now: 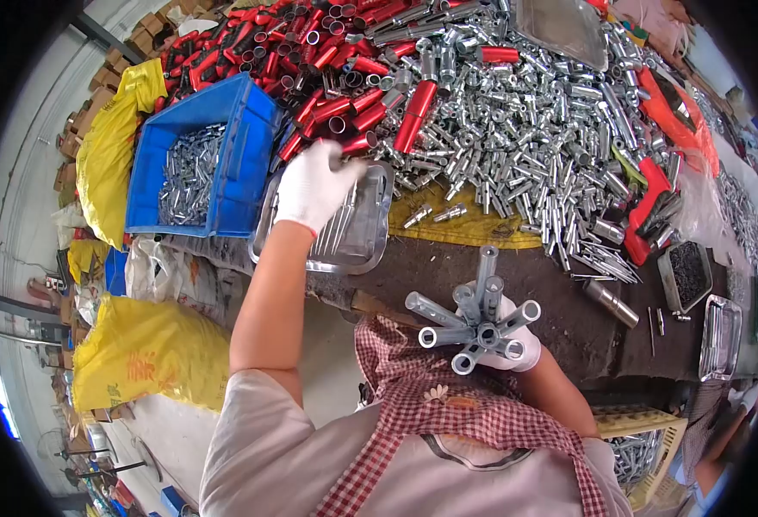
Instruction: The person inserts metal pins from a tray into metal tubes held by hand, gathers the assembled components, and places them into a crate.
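My left hand (pixel 314 189), in a white glove, is over a shallow metal tray (pixel 377 246) with its fingers curled and partly blurred. Several thin metal rods (pixel 334 231) show below it in the tray; whether any are in its grip is hidden. Right by its fingertips lies a red tube (pixel 359 143). At the front of the bench my gloved right hand (pixel 524 346) is closed around a bundle of silver metal tubes (pixel 472 317). The tubes fan out in several directions, and their open ends show.
A big heap of silver metal sockets (pixel 517 129) covers the back of the bench. Red tubes (pixel 310 60) pile up at the back left. A blue bin (pixel 241 155) of small metal parts stands left. Toward the right are a red-handled tool (pixel 650 207) and a small tray of dark pieces (pixel 687 274).
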Motion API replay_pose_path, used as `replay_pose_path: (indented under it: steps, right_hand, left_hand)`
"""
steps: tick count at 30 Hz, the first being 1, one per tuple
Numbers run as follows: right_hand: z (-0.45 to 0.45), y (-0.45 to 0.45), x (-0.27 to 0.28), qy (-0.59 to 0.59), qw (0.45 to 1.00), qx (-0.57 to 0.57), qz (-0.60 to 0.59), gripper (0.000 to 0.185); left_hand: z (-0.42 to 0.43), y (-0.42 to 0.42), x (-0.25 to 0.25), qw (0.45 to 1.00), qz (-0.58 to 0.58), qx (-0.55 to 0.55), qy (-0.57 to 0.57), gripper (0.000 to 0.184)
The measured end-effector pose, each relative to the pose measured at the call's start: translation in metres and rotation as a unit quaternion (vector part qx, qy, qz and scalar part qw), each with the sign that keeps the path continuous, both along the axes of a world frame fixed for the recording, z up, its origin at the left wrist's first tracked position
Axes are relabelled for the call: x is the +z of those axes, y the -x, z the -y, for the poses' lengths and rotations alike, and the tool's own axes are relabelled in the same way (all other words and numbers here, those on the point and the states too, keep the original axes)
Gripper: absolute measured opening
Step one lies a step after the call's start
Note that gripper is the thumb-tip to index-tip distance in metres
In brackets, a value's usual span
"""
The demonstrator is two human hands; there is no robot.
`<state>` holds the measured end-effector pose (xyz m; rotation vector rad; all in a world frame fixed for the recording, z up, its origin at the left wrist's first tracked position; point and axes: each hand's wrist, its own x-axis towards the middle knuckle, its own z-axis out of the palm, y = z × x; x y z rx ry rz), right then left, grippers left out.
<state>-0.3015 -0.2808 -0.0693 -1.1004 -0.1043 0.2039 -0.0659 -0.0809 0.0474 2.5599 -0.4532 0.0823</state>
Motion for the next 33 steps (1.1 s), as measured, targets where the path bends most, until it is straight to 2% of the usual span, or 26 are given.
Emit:
replay_pose_path:
  steps: [1,3,4,7,11,13,14,15,17,21,26,29,31,33]
  right_hand:
    - [0.001,-0.001,0.003,0.001,1.0,-0.001,0.003,0.069]
    - [0.002,-0.003,0.008,0.079,0.993,0.0,0.089,0.07]
    - [0.002,-0.003,0.007,0.078,0.993,-0.002,0.09,0.07]
    - [0.001,-0.002,0.003,0.1,0.993,-0.015,0.06,0.072]
    - [-0.001,-0.002,0.003,0.035,0.999,-0.018,0.01,0.07]
    - [0.001,-0.003,0.008,0.145,0.985,-0.028,0.086,0.069]
    - [0.004,-0.006,-0.006,0.142,0.975,-0.007,0.17,0.085]
    - [0.002,-0.004,-0.009,0.141,0.975,-0.011,0.169,0.085]
    - [-0.006,-0.002,-0.002,0.056,0.994,-0.05,0.073,0.069]
    - [-0.005,-0.002,-0.003,0.083,0.992,-0.045,0.089,0.072]
    - [-0.005,-0.003,-0.004,0.038,0.993,-0.048,0.106,0.081]
    - [0.001,-0.004,0.0,0.113,0.98,-0.031,0.158,0.084]
    - [0.003,-0.006,-0.008,0.191,0.962,0.026,0.192,0.097]
    - [0.003,-0.006,-0.01,0.206,0.961,0.023,0.184,0.096]
  left_hand:
    - [-0.006,-0.006,-0.006,0.99,-0.018,-0.017,-0.142,0.04]
    - [-0.013,-0.017,-0.038,0.982,0.01,-0.023,-0.188,0.04]
    - [-0.008,-0.019,-0.039,0.967,-0.03,-0.01,-0.252,0.032]
    - [0.0,-0.019,-0.043,0.966,-0.051,0.012,-0.255,0.026]
    - [0.008,-0.021,-0.051,0.963,-0.041,0.027,-0.265,0.027]
    - [0.011,-0.017,-0.047,0.964,-0.034,0.04,-0.259,0.024]
    - [0.013,-0.017,-0.048,0.964,-0.034,0.037,-0.261,0.024]
    - [0.015,-0.018,-0.051,0.961,-0.032,0.035,-0.274,0.022]
    - [0.02,-0.017,-0.056,0.957,-0.03,0.03,-0.287,0.022]
    - [0.026,-0.011,-0.057,0.952,-0.011,0.041,-0.302,0.025]
    - [0.03,-0.003,-0.057,0.946,-0.002,0.031,-0.324,0.028]
    - [0.032,0.0,-0.055,0.953,0.003,0.049,-0.298,0.028]
    - [0.031,0.001,-0.05,0.952,-0.014,0.045,-0.302,0.028]
    - [0.026,-0.003,-0.048,0.951,-0.018,0.044,-0.305,0.027]
